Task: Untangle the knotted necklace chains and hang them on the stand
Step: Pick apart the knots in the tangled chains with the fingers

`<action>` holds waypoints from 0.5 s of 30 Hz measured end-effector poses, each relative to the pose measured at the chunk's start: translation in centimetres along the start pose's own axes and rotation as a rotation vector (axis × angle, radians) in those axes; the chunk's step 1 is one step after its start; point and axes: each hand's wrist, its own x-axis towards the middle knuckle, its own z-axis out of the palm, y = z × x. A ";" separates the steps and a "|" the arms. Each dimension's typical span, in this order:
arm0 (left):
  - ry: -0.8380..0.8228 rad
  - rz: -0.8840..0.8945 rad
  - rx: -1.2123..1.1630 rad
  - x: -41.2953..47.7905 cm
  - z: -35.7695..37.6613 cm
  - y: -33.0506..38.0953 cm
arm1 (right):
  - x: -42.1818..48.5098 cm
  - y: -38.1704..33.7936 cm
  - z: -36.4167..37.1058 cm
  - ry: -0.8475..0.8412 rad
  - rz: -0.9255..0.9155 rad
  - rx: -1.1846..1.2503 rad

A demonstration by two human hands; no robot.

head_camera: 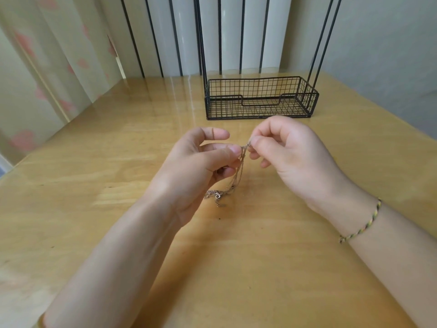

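curtain (47, 74) at far left. left hand (196, 166) pinches the tangled necklace chains (236, 176) between thumb and fingertips, above the wooden table (94, 162). chains hang from the pinch, lower ends bunched on the table. right hand (283, 157) pinches the same knot from the other side; braided bracelet (361, 227) on that wrist. black wire stand (260, 98) behind, well apart.
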 end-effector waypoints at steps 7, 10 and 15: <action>-0.008 0.027 -0.050 0.1 0.1 0.2 | -0.2 -0.4 0.3 -0.101 0.138 0.251; 0.019 0.095 0.064 0.2 0.0 -0.2 | -0.2 -0.2 0.4 -0.054 0.173 0.325; 0.058 0.129 0.158 0.3 -0.1 -0.5 | -0.3 -0.2 0.6 -0.067 0.252 0.469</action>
